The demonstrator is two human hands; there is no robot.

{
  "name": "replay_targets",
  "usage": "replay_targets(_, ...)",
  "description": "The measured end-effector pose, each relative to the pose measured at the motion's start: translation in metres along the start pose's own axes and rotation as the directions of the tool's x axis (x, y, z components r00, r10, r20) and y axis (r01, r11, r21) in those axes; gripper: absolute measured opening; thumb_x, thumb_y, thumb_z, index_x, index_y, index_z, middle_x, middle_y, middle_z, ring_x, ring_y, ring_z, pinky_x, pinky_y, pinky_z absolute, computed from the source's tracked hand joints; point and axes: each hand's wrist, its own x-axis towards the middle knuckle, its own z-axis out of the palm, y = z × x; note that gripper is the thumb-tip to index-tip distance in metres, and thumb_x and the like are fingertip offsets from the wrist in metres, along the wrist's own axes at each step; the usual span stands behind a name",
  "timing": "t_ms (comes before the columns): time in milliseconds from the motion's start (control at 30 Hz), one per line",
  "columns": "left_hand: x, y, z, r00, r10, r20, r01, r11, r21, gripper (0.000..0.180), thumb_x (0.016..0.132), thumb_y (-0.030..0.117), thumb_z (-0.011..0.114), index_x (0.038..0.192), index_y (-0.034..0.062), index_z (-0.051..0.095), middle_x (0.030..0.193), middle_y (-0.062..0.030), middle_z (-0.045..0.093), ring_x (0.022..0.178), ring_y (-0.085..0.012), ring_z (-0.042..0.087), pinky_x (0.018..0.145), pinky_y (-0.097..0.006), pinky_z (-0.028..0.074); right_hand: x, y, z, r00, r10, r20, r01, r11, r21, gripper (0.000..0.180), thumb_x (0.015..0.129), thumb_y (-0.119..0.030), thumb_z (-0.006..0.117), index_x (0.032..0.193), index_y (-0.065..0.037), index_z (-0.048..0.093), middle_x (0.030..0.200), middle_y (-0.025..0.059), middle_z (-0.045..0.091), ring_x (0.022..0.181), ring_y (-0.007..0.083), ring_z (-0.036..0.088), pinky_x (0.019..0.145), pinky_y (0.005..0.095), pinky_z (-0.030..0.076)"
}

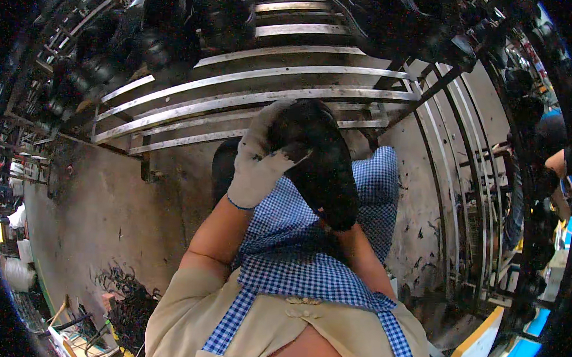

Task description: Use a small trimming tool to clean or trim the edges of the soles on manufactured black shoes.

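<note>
Over my lap, in front of the blue-and-white checked apron (288, 269), a black boot (328, 168) is held up at a slant. Its rounded end points away from me and its lower end reaches toward my right forearm. My left hand (261, 161), in a pale, dirt-smudged work glove, is closed around the boot's left side, with the thumb lying across it. My right forearm (366, 254) runs up to the boot's lower end. The right hand itself is hidden in or behind the boot, so its fingers do not show.
A metal-barred rack (258, 99) stands ahead, with dark boots (164, 36) along its upper left. More metal bars (458, 162) run down the right. Black scraps (127, 299) are heaped on the floor at left. A person's arm (556, 163) shows at far right.
</note>
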Motion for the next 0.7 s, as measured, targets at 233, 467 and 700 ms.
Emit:
replay_targets(233, -0.006, 0.001, -0.01, 0.994, -0.103, -0.04, 0.108, 0.981, 0.164, 0.063, 0.072, 0.005, 0.075, 0.128, 0.0006, 0.048, 0.124, -0.0111, 0.056, 0.114, -0.02, 0.054, 0.098, -0.033, 0.042, -0.009, -0.049, 0.038, 0.987, 0.069, -0.145, -0.16, 0.354, -0.922, 0.051, 0.096, -0.046, 0.04, 0.136, -0.015, 0.044, 0.137, 0.0109, 0.047, 0.12, 0.0327, 0.048, 0.102, 0.0441, 0.038)
replay_targets(467, 0.0, 0.004, -0.006, 0.981, 0.059, 0.184, -0.109, 0.955, 0.275, 0.056, 0.073, 0.011, 0.075, 0.123, -0.0007, 0.053, 0.116, -0.0098, 0.061, 0.108, -0.0191, 0.057, 0.095, -0.032, 0.044, -0.013, -0.105, 0.05, 0.83, -0.291, -0.476, -0.266, 0.543, -0.796, 0.025, 0.092, -0.023, 0.057, 0.111, -0.007, 0.064, 0.104, 0.0074, 0.062, 0.088, 0.0179, 0.059, 0.073, 0.0313, 0.047)
replay_targets(700, 0.004, -0.007, 0.0, 0.858, -0.175, 0.483, 0.135, 0.984, 0.115, 0.054, 0.074, 0.017, 0.075, 0.121, -0.0019, 0.055, 0.112, -0.0108, 0.063, 0.103, -0.0185, 0.059, 0.092, -0.031, 0.045, 0.036, -0.178, 0.158, 0.837, -0.213, 0.504, 0.474, -0.178, -0.863, 0.028, 0.072, -0.002, 0.072, 0.1, -0.005, 0.068, 0.087, 0.0095, 0.061, 0.069, 0.0206, 0.061, 0.054, 0.0287, 0.046)
